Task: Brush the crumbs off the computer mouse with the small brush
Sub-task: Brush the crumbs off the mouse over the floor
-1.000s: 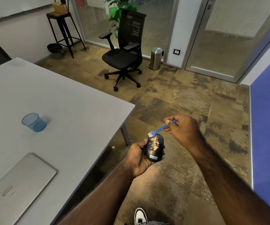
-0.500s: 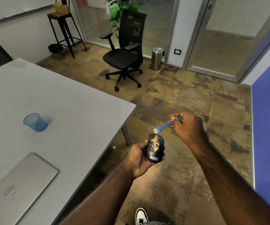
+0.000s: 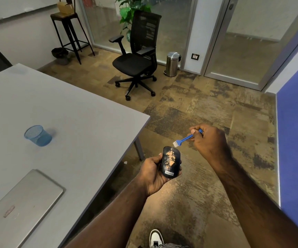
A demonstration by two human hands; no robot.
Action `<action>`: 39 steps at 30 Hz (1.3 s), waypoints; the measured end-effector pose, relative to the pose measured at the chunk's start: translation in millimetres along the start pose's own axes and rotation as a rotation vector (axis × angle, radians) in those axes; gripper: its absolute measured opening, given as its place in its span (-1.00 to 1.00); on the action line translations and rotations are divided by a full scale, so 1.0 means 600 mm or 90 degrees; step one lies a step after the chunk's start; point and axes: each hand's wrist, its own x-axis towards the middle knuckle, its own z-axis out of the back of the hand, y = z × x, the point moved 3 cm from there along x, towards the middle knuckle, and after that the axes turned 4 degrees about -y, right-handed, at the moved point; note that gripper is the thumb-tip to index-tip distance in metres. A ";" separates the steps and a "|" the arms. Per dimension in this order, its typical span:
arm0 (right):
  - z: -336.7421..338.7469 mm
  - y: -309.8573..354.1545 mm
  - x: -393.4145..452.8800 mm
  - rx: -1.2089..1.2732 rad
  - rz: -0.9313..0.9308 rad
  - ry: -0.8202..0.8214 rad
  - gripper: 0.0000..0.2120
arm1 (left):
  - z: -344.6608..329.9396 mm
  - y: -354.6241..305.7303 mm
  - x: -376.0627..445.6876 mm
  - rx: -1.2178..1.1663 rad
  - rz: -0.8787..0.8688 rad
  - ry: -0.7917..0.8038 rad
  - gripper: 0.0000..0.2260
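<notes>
**Head view: brush lifted clear, crumbs still on the mouse**

Your left hand (image 3: 153, 171) wraps around the computer mouse (image 3: 171, 161), holding it over the floor just off the table (image 3: 76, 111) corner. Your right hand (image 3: 209, 142) pinches the handle of the small brush (image 3: 184, 139), bristles just above the mouse's front end and not touching. Orange crumbs (image 3: 170, 157) streak its back. A stroke towards you could drive crumbs into the button seams or onto your palm; a loose pinch may let the thin handle twist. Compared with a second ago, the bristles have lifted off the mouse's tip and your right hand sits higher.
</notes>
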 end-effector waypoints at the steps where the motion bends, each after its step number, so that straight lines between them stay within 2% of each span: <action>1: 0.002 -0.001 0.001 0.017 -0.001 -0.010 -0.87 | 0.000 0.000 0.000 -0.001 0.001 0.000 -0.55; 5: -0.003 -0.001 -0.004 0.065 0.009 0.033 -0.89 | 0.002 -0.005 0.001 0.005 -0.007 -0.002 -0.55; 10: 0.002 -0.010 -0.001 0.039 -0.004 -0.016 -0.87 | -0.001 -0.005 0.002 0.008 -0.011 -0.004 -0.55; 14: -0.004 -0.003 -0.005 0.057 0.006 0.029 -0.88 | -0.001 -0.004 0.003 0.016 -0.019 -0.005 -0.55; 17: -0.001 -0.006 -0.002 -0.006 -0.009 -0.010 -0.87 | -0.001 -0.001 0.002 0.017 -0.014 -0.003 -0.54; 19: 0.002 -0.008 0.000 0.025 -0.024 -0.021 -0.87 | -0.001 -0.001 0.002 0.016 -0.014 -0.001 -0.53; 21: -0.001 -0.004 -0.003 0.066 -0.026 0.013 -0.88 | 0.000 -0.001 0.001 0.019 -0.018 -0.001 -0.54; 23: -0.006 -0.001 -0.006 0.031 -0.013 0.034 -0.87 | 0.001 0.000 0.000 0.023 -0.019 -0.003 -0.55; 25: -0.002 -0.002 -0.004 -0.015 -0.020 0.005 -0.87 | -0.001 0.002 -0.001 0.020 -0.016 -0.006 -0.55; 27: 0.003 -0.003 0.000 0.003 -0.027 -0.015 -0.87 | -0.002 0.004 -0.002 0.017 -0.016 -0.007 -0.55; 31: -0.001 0.008 -0.006 0.032 0.001 0.033 -0.88 | -0.001 0.002 0.000 0.028 -0.029 -0.010 -0.55; 34: 0.000 0.008 -0.006 -0.017 -0.002 0.011 -0.86 | -0.001 0.003 0.001 0.038 -0.026 -0.013 -0.55; 39: 0.005 0.022 -0.011 0.021 0.037 0.028 -0.88 | 0.000 0.002 0.006 0.041 -0.041 -0.006 -0.54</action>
